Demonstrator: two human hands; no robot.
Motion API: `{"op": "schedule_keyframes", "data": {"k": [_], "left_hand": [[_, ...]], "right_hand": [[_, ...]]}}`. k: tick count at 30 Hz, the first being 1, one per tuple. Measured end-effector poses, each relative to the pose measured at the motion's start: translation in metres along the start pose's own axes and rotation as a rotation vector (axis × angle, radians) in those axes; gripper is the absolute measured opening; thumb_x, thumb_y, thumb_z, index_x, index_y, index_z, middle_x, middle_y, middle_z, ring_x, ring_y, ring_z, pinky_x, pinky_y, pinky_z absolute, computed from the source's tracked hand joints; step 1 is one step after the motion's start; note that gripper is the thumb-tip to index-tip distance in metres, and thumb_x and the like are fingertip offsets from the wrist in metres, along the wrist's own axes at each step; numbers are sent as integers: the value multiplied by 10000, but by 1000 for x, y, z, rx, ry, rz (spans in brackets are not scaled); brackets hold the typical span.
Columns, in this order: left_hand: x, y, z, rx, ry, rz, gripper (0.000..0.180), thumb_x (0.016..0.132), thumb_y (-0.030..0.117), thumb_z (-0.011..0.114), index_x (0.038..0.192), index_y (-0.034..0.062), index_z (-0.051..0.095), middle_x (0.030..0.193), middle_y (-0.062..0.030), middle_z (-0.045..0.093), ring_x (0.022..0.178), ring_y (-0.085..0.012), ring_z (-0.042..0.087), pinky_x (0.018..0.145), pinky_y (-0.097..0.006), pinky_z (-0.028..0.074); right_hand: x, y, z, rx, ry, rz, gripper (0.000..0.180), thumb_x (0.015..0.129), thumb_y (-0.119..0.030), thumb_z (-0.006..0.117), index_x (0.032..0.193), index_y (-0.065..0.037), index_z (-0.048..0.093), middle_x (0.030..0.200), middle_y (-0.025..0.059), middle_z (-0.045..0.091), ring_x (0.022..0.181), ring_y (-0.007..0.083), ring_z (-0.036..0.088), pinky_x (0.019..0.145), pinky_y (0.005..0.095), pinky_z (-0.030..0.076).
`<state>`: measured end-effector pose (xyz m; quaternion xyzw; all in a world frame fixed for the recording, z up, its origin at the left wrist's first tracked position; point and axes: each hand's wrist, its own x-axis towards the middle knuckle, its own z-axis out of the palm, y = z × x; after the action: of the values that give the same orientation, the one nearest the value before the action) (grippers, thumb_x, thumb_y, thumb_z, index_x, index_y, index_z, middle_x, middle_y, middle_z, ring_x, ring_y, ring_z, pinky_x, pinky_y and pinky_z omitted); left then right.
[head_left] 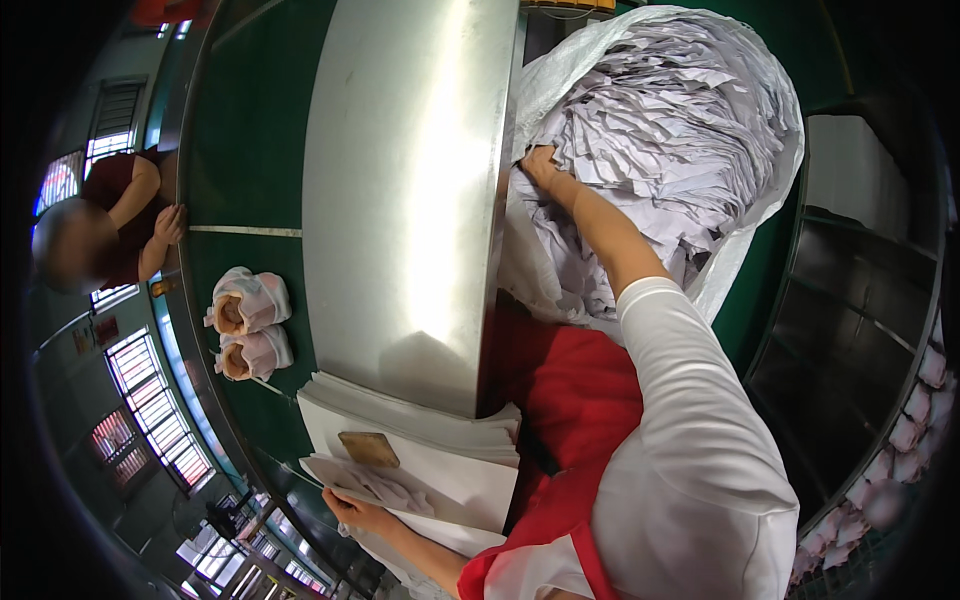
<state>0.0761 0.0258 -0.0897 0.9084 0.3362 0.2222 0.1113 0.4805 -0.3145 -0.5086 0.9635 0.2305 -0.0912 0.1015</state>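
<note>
My right hand [541,166] reaches into a large white woven sack [783,185] at the right. Its fingers are closed on the edge of the crumpled white paper [660,120] packed inside, their tips partly hidden. My left hand [358,513] is lower left, closed at the edge of some white paper [375,487], which is partly crumpled. Beneath that paper is a stack of flat white sheets [450,485]. A small brown block [368,449] lies on the stack.
A shiny metal table [400,200] stands left of the sack. Two pale shoes [250,320] rest on a green conveyor belt [250,140]. Across it, a person in a dark red top [110,190] has a hand at the edge. A dark metal rack [850,330] is far right.
</note>
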Motion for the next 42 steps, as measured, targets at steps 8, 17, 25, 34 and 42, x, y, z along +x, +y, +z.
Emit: {"op": "schedule_keyframes", "data": {"k": [8,17,25,34,42], "left_hand": [[-2,-8,4,6,4,-37,251,963,176,445,1061,-41,525,958,-98,579,848,-170,521,806,-272,423],[-1,-21,8,31,70,15,255,968,173,428,1040,-43,542,946,-120,591,834,-199,535,795,-287,430],[0,-14,3,22,43,19,259,972,180,429,1025,-40,554,912,-111,598,808,-189,537,769,-280,434],[1,-10,6,-45,61,26,258,970,184,443,1019,-44,554,883,-101,594,786,-168,528,741,-271,433],[0,-1,4,-56,43,46,250,966,173,446,1024,-42,558,888,-113,613,761,-178,546,707,-272,441]], "right_hand": [[-41,45,-22,183,276,-623,106,717,-184,572,822,-178,584,856,-8,552,948,188,515,663,304,474],[-40,44,-61,654,-313,-627,345,586,-141,632,915,-240,670,889,48,642,905,251,589,769,380,455],[-41,-22,-74,213,-669,-786,376,672,-107,608,1041,-143,671,1007,64,670,909,246,621,736,361,495],[-139,-69,-16,375,21,-1029,332,826,-182,519,1144,-123,593,1213,103,547,1125,252,494,1007,413,334],[-243,-37,-76,510,-87,-280,441,739,-200,609,1161,-77,565,1219,177,505,1116,302,483,996,448,327]]}}
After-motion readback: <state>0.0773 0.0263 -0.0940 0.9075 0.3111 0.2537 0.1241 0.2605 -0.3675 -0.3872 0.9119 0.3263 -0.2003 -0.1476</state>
